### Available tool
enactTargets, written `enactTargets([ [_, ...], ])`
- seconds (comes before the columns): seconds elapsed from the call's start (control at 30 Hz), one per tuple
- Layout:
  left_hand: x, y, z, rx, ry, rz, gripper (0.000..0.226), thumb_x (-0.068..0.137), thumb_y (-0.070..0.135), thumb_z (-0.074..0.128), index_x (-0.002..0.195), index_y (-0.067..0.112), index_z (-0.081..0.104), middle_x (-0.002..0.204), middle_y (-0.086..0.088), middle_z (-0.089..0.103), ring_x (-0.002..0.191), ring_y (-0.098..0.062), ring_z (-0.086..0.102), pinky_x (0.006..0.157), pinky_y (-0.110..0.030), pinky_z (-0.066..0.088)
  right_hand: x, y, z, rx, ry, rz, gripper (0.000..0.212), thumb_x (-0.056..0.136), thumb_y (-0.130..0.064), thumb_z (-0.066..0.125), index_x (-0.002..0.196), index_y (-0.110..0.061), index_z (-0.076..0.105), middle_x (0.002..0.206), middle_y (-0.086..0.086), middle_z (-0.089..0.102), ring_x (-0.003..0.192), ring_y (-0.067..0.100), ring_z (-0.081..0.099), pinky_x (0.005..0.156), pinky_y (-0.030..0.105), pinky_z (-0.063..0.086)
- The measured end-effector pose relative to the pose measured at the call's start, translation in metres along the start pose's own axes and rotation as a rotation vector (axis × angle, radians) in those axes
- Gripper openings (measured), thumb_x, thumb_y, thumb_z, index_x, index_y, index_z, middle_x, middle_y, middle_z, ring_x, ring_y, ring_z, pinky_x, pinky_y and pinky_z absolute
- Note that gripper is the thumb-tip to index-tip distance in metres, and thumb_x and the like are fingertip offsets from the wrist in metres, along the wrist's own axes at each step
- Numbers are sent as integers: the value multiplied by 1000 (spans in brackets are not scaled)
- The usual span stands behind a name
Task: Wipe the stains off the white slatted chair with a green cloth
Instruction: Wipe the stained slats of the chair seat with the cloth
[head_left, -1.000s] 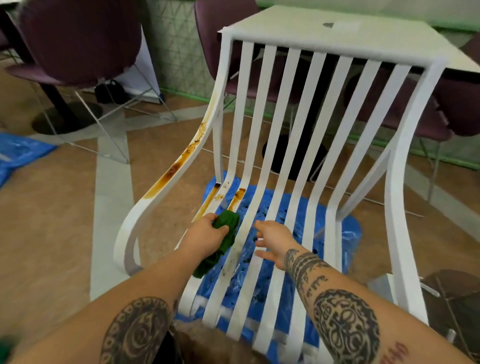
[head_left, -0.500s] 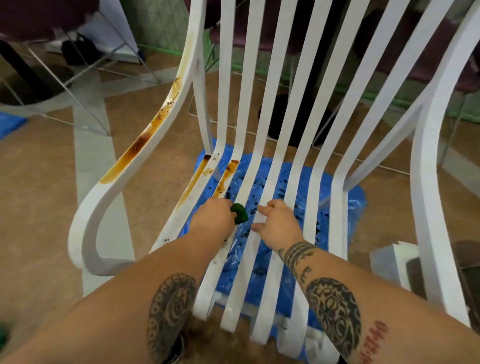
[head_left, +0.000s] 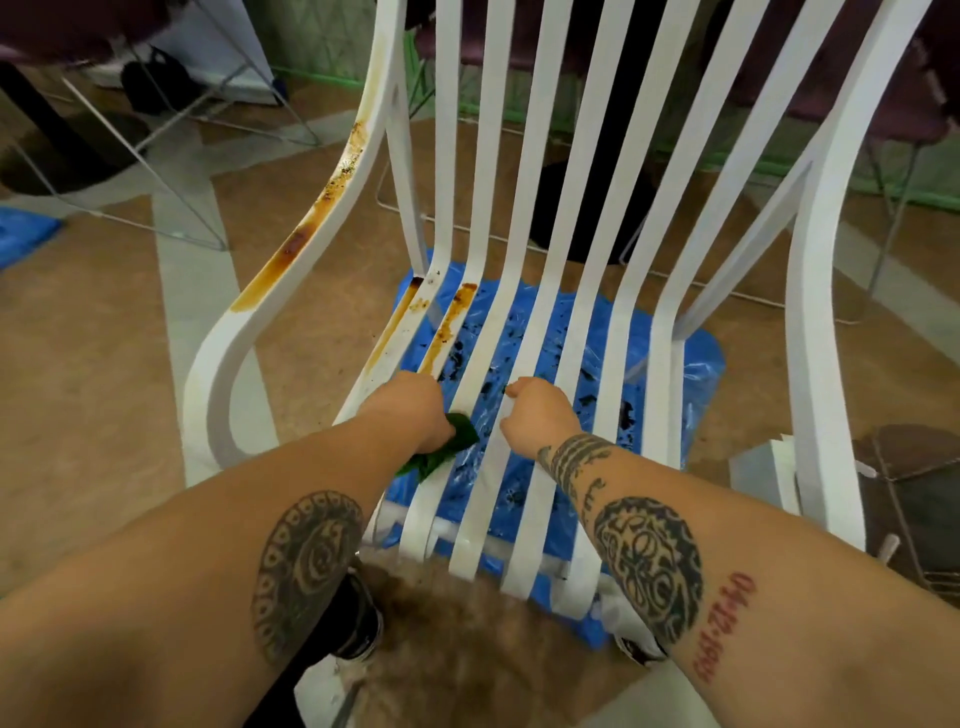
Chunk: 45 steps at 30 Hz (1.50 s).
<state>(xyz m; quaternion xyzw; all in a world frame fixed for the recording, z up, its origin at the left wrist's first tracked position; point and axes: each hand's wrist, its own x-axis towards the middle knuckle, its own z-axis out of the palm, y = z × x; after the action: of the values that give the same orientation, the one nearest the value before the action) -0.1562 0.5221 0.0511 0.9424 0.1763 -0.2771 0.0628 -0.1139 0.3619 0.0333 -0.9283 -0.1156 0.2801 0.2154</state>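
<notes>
Left hand (head_left: 410, 410), grip closed round the green cloth (head_left: 453, 448), on the seat of the white slatted chair (head_left: 826, 260) below brown stains (head_left: 448, 326); right hand (head_left: 540, 418) apparently clasps a neighbouring slat (head_left: 551, 322).

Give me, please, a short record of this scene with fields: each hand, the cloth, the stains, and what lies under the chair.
left hand: grips the green cloth and presses it on a left seat slat
right hand: fingers curled over a middle slat
chair: white, slatted
armrest stain: brown streak along the left armrest
slat stains: brown streaks on two left slats, beyond the cloth
under chair: blue sheet with dark spots
status: stains not yet wiped off
</notes>
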Motion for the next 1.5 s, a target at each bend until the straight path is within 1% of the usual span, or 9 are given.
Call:
enactTargets([
  [0.1, -11, 0, 16, -108, 71, 41, 45, 95, 54, 59, 124, 21, 69, 106, -9, 69, 86, -23, 67, 76, -37, 60, -22, 6, 19, -9, 16, -49, 48, 99, -9, 58, 145, -2, 47, 160, 16, 31, 143, 31, 38, 114, 34, 33],
  [0.17, -18, 0, 30, -117, 65, 60, 43, 95, 50, 61, 127, 23, 68, 109, -8, 69, 86, -22, 65, 76, -35, 58, -33, 8, 29, 7, 10, -65, 54, 99, -11, 59, 150, -4, 41, 167, 13, 16, 151, 29, 25, 118, 33, 27],
  [0.33, -33, 4, 37, -2, 81, 6, 34, 92, 47, 67, 88, 14, 66, 72, -4, 57, 58, -16, 55, 48, -29, 44, -50, 9, 29, 35, -1, -78, 55, 99, -15, 59, 150, -6, 42, 165, 11, 23, 150, 26, 27, 118, 30, 24],
  [0.5, -46, 1, 44, -36, 41, -22, 31, 91, 40, 68, 82, 11, 63, 71, -5, 57, 57, -18, 57, 48, -30, 47, -53, 13, 19, -98, -122, -89, 51, 100, -20, 58, 148, -7, 46, 156, 14, 39, 138, 30, 45, 112, 37, 41],
  [0.67, -75, -7, 57, 27, 27, 26, 37, 94, 39, 65, 69, 14, 52, 70, -4, 51, 59, -18, 54, 50, -31, 44, -60, 19, 17, -256, -231, -159, 59, 102, -20, 54, 157, -12, 33, 168, 11, 11, 152, 30, 21, 121, 36, 24],
  [0.83, -94, -15, 58, 68, -36, 59, 37, 94, 34, 64, 67, 16, 46, 70, -3, 49, 60, -17, 51, 57, -32, 47, -67, 12, 13, -317, -242, -162, 48, 104, -22, 51, 148, -5, 45, 158, 15, 33, 139, 33, 41, 115, 40, 37],
  [1.0, -92, -28, 49, 22, -113, 19, 30, 90, 39, 65, 73, 15, 58, 72, -1, 58, 61, -16, 56, 55, -29, 50, -69, 19, 11, -311, -246, -164, 43, 103, -22, 51, 143, -4, 51, 153, 14, 40, 136, 32, 44, 112, 38, 39],
  [1.17, -71, -28, 33, -237, 147, 16, 35, 96, 51, 56, 106, 21, 71, 85, 0, 68, 75, -13, 66, 69, -30, 58, -54, 16, 5, -147, -180, -132, 46, 103, -23, 53, 147, -14, 49, 153, 8, 46, 136, 26, 48, 112, 34, 41],
  [1.5, 20, 14, 17, -399, 332, 44, 35, 101, 47, 48, 120, 24, 66, 100, -3, 69, 87, -22, 67, 77, -39, 59, 38, 31, -23, 40, 109, -64, 44, 102, -25, 55, 145, -21, 52, 151, 1, 45, 139, 23, 42, 116, 40, 38],
])
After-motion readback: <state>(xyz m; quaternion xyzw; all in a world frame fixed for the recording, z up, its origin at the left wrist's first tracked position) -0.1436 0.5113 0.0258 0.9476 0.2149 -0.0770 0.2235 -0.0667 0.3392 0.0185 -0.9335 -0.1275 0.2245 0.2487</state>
